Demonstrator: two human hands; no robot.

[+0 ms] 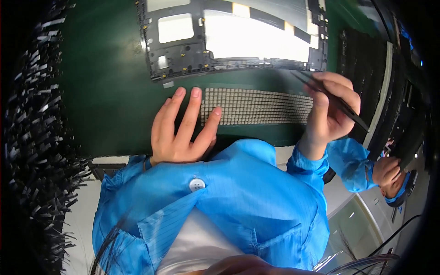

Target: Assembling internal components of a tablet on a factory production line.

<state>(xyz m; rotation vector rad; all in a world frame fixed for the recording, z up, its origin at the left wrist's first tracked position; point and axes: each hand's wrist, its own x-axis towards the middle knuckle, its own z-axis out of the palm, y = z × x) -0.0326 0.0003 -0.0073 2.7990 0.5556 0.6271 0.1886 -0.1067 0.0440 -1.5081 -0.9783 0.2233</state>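
My left hand [183,128] lies with its fingers spread on the green work surface, the fingertips at the left end of a sheet of small grey squares in a grid [256,107]. Held in my right hand [332,114] is a pair of black tweezers [350,113]. Their tips point up and left, close to the lower right edge of a flat black plastic frame [176,57] with cut-out windows; I cannot tell whether they touch it or grip anything. A small light grey piece [168,84] lies just below the frame's lower left corner.
A dense heap of black and grey strips [36,123] runs down the left side of the green surface [103,96]. To the right stand dark ridged strips [360,73] beside a pale rail [382,87]. Beyond them, a co-worker's blue sleeve [350,165] and hand [385,170] show.
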